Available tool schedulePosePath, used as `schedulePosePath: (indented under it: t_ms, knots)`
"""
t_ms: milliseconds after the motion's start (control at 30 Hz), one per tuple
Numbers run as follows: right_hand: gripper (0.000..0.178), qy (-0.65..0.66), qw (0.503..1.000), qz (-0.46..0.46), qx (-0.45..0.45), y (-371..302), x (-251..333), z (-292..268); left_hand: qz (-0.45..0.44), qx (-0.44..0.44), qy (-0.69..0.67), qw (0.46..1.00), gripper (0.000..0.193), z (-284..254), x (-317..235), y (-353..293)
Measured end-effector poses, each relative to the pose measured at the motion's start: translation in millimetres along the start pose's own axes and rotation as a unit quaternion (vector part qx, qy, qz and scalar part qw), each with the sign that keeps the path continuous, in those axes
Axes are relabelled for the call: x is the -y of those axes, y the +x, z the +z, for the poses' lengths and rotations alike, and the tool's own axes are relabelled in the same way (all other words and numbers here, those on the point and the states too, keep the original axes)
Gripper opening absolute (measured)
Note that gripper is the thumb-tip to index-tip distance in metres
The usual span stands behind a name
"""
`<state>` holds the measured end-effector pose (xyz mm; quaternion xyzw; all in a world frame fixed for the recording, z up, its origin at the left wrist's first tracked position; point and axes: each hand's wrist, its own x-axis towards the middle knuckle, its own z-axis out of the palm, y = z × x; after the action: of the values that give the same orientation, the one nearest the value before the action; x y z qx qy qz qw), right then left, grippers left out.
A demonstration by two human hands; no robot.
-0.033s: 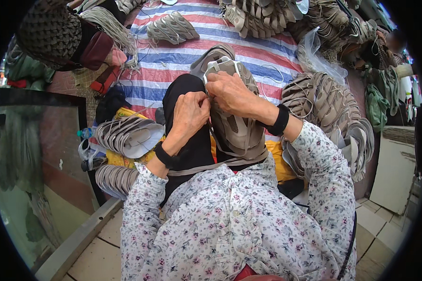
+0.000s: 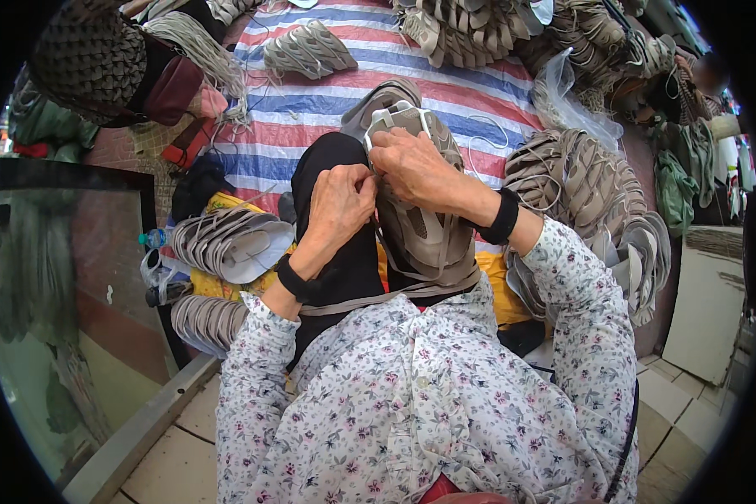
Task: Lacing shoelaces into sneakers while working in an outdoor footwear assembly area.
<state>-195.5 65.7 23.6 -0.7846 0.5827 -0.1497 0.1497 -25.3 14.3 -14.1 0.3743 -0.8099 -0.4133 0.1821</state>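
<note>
A grey-beige shoe upper [image 2: 424,239] with white trim round its opening lies across my lap, over the right leg. My right hand [image 2: 416,168] rests on it, the fingers curled and closed on its left edge near the white trim. Just left of there, my left hand [image 2: 340,202] is pinched closed, thumb against fingers, its tips almost meeting the right hand's. Whatever the left fingertips hold is too small or hidden to make out. Another grey upper [image 2: 382,99] sits just beyond the one in my lap. Dark bands circle both wrists.
Stacked shoe uppers lie to my right [image 2: 575,181] and left [image 2: 227,244]. A striped plastic sheet [image 2: 311,139] covers the ground ahead, with a bundle of uppers [image 2: 309,50] on it. A glass-fronted case [image 2: 76,269] stands at left. Someone in dark clothing sits at far left.
</note>
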Motion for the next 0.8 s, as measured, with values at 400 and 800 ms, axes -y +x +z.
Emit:
schedulePosePath:
  t_ms: [400, 800]
  knots:
    - [0.009, -0.002, 0.942, 0.145, -0.303, -47, -182, -141, -0.092, 0.005, -0.194, 0.977, 0.025, -21, -13, -10]
    - [0.012, 0.36, 0.891, 0.244, -0.132, -72, -75, -45, 0.102, -0.067, -0.047, 0.991, 0.044, -17, -58, 5]
